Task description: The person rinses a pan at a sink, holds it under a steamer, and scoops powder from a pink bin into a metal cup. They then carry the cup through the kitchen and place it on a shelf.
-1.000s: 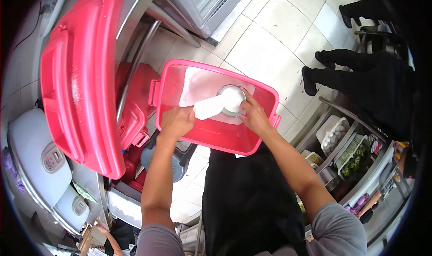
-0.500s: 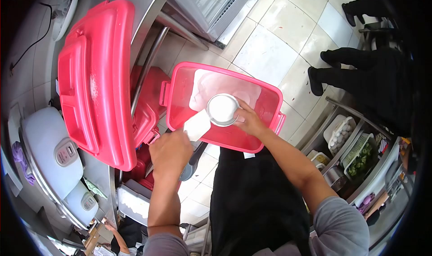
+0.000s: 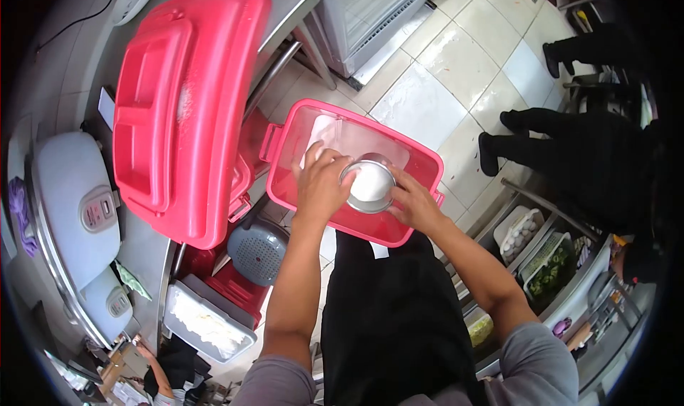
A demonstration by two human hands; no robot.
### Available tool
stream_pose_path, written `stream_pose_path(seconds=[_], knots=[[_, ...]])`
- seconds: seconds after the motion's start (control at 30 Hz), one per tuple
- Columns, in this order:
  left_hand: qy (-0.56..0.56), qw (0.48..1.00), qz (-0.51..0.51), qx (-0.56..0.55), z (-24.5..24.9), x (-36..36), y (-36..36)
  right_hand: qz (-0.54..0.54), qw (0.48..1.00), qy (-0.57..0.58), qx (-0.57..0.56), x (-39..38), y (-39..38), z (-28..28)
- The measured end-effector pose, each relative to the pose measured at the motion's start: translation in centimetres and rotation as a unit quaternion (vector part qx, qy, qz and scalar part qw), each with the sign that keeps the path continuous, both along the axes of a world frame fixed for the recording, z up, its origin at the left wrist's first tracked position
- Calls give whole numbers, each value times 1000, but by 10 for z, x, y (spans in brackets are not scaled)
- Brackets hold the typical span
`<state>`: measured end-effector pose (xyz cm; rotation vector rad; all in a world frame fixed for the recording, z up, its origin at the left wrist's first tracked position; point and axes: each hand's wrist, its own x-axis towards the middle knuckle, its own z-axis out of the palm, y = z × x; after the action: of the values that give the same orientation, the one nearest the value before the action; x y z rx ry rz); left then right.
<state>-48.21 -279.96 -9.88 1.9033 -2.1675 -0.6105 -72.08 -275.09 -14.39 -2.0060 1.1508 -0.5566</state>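
A round metal cup (image 3: pixel 370 204) filled with white powder is held over a red plastic bin (image 3: pixel 420 153). My right hand (image 3: pixel 415 205) grips the cup's right side, with the fingers bent around its wall. To the left of the cup, my left hand (image 3: pixel 324 185) has its fingers spread over the bin, and its thumb reaches the cup's rim. No scraper shows in the left hand. More white powder (image 3: pixel 322 134) lies against the bin's far left inside, partly hidden behind my left hand.
A large red lid (image 3: pixel 214 121) stands on the steel counter (image 3: pixel 288 10) at left. Below it are a grey perforated basket (image 3: pixel 258 253) and a grey tub (image 3: pixel 242 345) with white contents. Rice cookers (image 3: pixel 78 192) stand far left. Another person's black-clad legs (image 3: pixel 531 149) are at right, near food trays (image 3: pixel 548 263).
The white scraper that my left hand held beside the cup is out of sight. That hand has moved right and up to the cup, which has shifted slightly right and down. The view has turned.
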Motion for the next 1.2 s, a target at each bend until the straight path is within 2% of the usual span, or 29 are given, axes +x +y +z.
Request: stream_pose_path(seconds=[0.03, 0.07, 0.13, 0.17, 0.23, 0.27, 0.3, 0.33, 0.4, 0.43, 0.5, 0.53, 0.57, 0.6, 0.63, 0.67, 0.7, 0.73, 0.8, 0.83, 0.87, 0.9, 0.93, 1.0, 1.07, 1.1, 1.17, 1.2], knots=[[-8, 998, -51, 33, 5, -2, -3, 10, 1000, 11, -12, 1, 2, 6], [-7, 998, -46, 30, 6, 2, -5, 15, 1000, 12, -15, 2, 3, 11], [-21, 989, -75, 127, 4, 11, -7, -4, 1000, -6, 1, 3, 4, 18], [-21, 989, -73, 127, 1, 11, -2, -2, 1000, -6, 1, 2, 6, 17], [-29, 959, -41, 277, -14, 11, 24, -100, 995, -21, 22, 2, 9, 13], [158, 928, 34, 335, -43, 8, 55, -99, 995, -23, 22, 2, 7, 13], [339, 856, 107, 376, -65, 2, 86, -135, 991, -25, 4, 3, 2, 14], [325, 844, 102, 414, -52, -4, 93, -170, 985, -26, -15, 3, -1, 17], [452, 800, 195, 344, -53, 0, 113, -183, 983, -30, -3, -2, -5, 31], [451, 800, 202, 340, -52, 2, 111, -192, 981, -20, -13, -9, -4, 35], [667, 613, 339, 254, -49, 16, 110, -177, 983, -17, -38, -14, -6, 44], [338, 883, 183, 269, -96, 11, 133, -157, 986, -22, -54, -13, -4, 53], [44, 988, 4, 145, -83, 10, 137, -149, 988, -26, -43, -6, -1, 64], [68, 983, 57, 161, -104, 9, 156, -138, 989, -26, -35, 2, 2, 75], [131, 936, 174, 278, -56, 14, 145, -104, 993, -46, -25, 9, 7, 87], [90, 912, 187, 355, -24, 26, 137, -79, 995, -58, -17, 16, 14, 97], [185, 936, 185, 236, -26, 40, 158, -60, 996, -69, -19, 27, 20, 109], [275, 939, 176, 107, -28, 49, 185, -9, 996, -86, 0, 41, 26, 122], [247, 934, 234, 109, 2, 63, 218, 73, 988, -134, 6, 76, 41, 139], [246, 911, 268, 194, 12, 74, 235, 113, 985, -122, 38, 100, 45, 158], [234, 877, 282, 311, -2, 85, 258, 135, 978, -146, 70, 127, 51, 168], [328, 870, 328, 166, -28, 88, 297, 159, 969, -170, 84, 153, 55, 176], [371, 864, 340, -5, -24, 90, 311, 180, 962, -183, 97, 185, 57, 189], [228, 922, 304, 77, -26, 104, 336, 218, 950, -214, 58, 254, 50, 222], [172, 868, 371, 282, 4, 107, 341, 238, 942, -206, 115, 315, 45, 229], [176, 868, 372, 278, 0, 105, 347, 236, 942, -224, 80, 349, 44, 225], [288, 871, 386, 92, -12, 104, 356, 214, 942, -259, -6, 408, 35, 221], [290, 872, 383, 89, -11, 105, 351, 203, 937, -284, -19, 434, 31, 213]])
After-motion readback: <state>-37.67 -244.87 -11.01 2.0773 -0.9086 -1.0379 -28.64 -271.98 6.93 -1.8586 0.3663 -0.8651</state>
